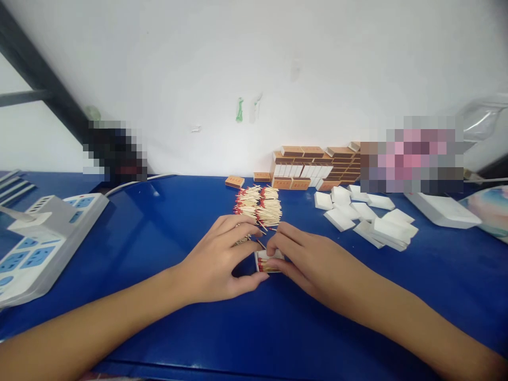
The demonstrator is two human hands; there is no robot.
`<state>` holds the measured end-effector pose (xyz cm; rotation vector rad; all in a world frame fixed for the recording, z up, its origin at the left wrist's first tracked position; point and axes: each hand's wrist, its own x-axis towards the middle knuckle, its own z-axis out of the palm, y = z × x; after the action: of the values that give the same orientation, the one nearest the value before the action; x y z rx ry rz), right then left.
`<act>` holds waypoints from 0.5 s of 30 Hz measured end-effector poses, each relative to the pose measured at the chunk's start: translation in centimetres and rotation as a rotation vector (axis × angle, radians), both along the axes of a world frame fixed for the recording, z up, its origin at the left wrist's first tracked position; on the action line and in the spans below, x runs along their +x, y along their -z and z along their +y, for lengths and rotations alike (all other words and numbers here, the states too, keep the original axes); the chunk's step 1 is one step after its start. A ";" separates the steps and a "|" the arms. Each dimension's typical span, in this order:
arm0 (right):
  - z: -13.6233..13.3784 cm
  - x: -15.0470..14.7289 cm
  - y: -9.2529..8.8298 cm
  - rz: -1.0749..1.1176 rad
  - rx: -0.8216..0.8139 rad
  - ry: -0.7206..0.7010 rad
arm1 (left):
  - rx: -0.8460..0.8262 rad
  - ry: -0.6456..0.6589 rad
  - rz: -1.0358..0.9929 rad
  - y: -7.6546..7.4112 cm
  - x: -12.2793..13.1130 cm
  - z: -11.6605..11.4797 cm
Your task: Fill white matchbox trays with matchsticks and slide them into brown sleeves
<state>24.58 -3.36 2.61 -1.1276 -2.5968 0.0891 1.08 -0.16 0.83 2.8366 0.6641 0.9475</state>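
A small white matchbox tray point(268, 261) with red-tipped matches in it lies on the blue table point(166, 233), held between both hands. My left hand point(222, 259) rests left of the tray, thumb touching its near edge, fingers curled over a few loose matches. My right hand point(305, 259) grips the tray from the right, fingertips on its top. Just beyond the hands lies a pile of loose matches point(260, 207).
Several empty white trays point(369, 217) lie scattered at the right. Brown matchbox sleeves point(317, 164) are stacked against the white wall, with two loose ones point(235, 181) nearby. A white power strip point(39, 238) sits at the left. A white flat box point(442, 209) lies far right.
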 end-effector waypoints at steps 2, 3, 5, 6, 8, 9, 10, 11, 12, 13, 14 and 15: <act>-0.1 -0.2 -0.3 0.044 -0.043 -0.039 | -0.008 0.019 0.019 -0.1 0.0 -0.2; -0.2 -0.3 -0.3 0.058 -0.062 -0.055 | -0.011 0.026 0.026 -0.2 0.0 -0.2; -0.2 -0.3 -0.1 0.080 -0.090 -0.076 | -0.009 0.031 0.032 -0.3 0.0 -0.3; -0.2 -0.3 0.0 0.089 -0.101 -0.083 | -0.006 0.036 0.030 -0.3 0.0 -0.2; -0.2 -0.1 0.2 0.108 -0.126 -0.077 | 0.000 0.045 0.020 -0.3 0.0 -0.2; -0.2 0.0 0.2 0.118 -0.145 -0.072 | 0.002 0.050 0.016 -0.3 0.0 -0.1; -0.1 0.1 0.1 0.129 -0.168 -0.065 | 0.001 0.053 0.016 -0.2 0.0 -0.1; -0.1 0.2 0.1 0.142 -0.198 -0.057 | 0.000 0.056 0.016 -0.2 0.0 -0.1; 0.0 0.2 0.0 0.160 -0.228 -0.051 | -0.001 0.057 0.017 -0.2 0.0 -0.1; 0.1 0.3 -0.1 0.183 -0.255 -0.044 | -0.003 0.060 0.019 -0.2 0.0 -0.1; 0.2 0.3 -0.2 0.209 -0.273 -0.028 | -0.006 0.062 0.019 -0.2 0.0 -0.1; 0.3 0.4 -0.2 0.240 -0.277 0.004 | -0.006 0.062 0.016 -0.2 -0.1 -0.1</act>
<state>24.97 -3.01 2.82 -1.1321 -2.4173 0.5631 1.03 -0.31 1.02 2.8446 0.5756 0.9123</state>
